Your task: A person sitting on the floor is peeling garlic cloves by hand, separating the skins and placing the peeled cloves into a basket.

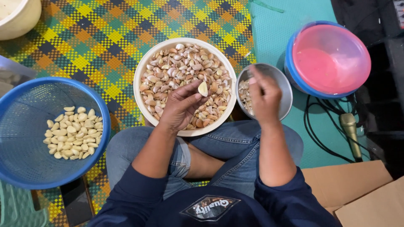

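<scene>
My left hand (182, 105) hovers over a white bowl (145, 63) full of unpeeled garlic cloves (176, 67) and pinches a single peeled garlic clove (203, 88) between thumb and fingers. My right hand (264, 96) is over a small metal bowl (283, 82) holding garlic skins, its fingers bunched together; whether anything is in them I cannot tell. A blue sieve basket (25, 138) at the left holds a pile of peeled cloves (73, 133).
A pink bowl inside a blue one (330, 59) stands at the right on a teal mat. A microphone (351, 132) with black cables lies beside it. Cardboard (357, 189) sits at lower right. A cream bowl (17, 17) is at top left.
</scene>
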